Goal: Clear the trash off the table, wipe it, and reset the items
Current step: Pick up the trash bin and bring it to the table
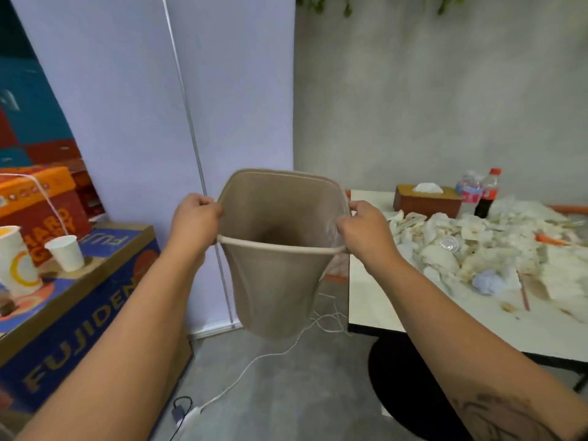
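Observation:
I hold a beige waste bin up in the air in front of me, left of the table. My left hand grips its left rim and my right hand grips its right rim, where a bit of clear plastic liner shows. The bin's mouth faces me and looks empty inside. The white table on the right is covered with crumpled white tissues and wrappers. At its far side stand a wooden tissue box, a water bottle and a cola bottle.
Printed cardboard boxes are stacked at the left, with two paper cups on top. A white cable and a plug lie on the grey floor below the bin. A pale partition panel stands behind it. The table's black base is underneath.

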